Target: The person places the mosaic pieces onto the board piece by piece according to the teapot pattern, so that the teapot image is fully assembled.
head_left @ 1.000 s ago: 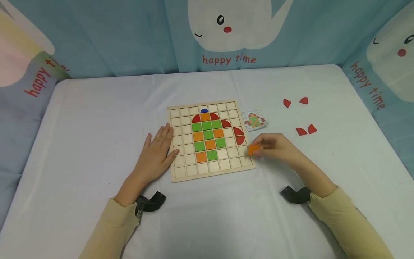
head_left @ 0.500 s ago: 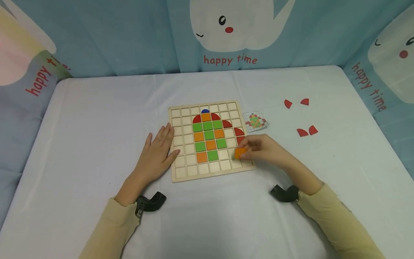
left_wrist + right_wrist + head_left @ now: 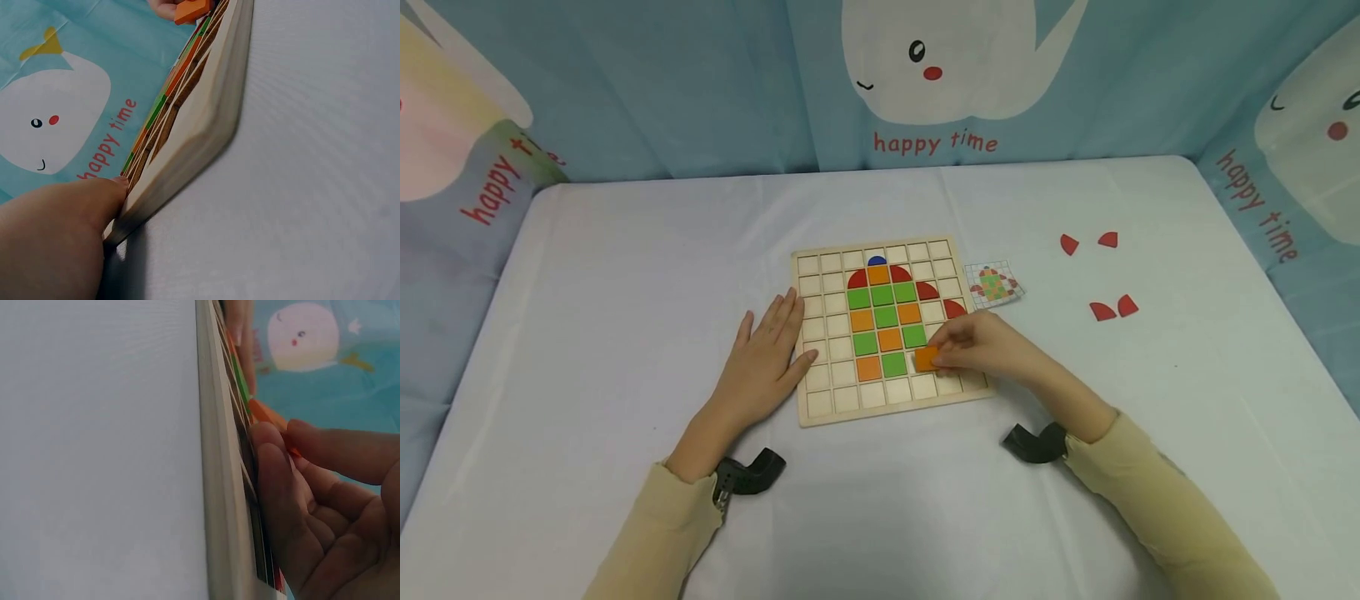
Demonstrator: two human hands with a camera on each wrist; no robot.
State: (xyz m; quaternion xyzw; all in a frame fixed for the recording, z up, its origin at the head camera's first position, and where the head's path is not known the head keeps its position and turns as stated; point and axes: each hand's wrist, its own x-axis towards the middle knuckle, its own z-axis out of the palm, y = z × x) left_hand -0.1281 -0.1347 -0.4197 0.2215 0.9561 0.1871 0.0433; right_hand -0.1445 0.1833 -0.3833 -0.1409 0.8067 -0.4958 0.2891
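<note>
My right hand [image 3: 981, 343] pinches an orange square tile [image 3: 927, 359] between thumb and fingers, over the lower right part of a wooden grid board [image 3: 820, 401]. In the right wrist view the orange tile [image 3: 269, 415] tilts close above the board. My left hand [image 3: 763, 354] lies with straight fingers on the board's left edge, its thumb on the rim in the left wrist view. Green tiles [image 3: 886, 317], orange tiles and red quarter-circles [image 3: 927, 290] fill the middle cells, with a blue half-circle [image 3: 877, 261] at the top. My right fingers hide part of the board's right side.
A small pattern card [image 3: 994, 284] lies at the board's right edge. Several red quarter-circle pieces [image 3: 1102, 311] are scattered on the white tabletop [image 3: 647, 275] farther right. A blue printed curtain [image 3: 700, 92] stands behind the table.
My right hand has carried the orange tile leftward from the board's right edge to beside the lower green tiles. The left hand stays in place.
</note>
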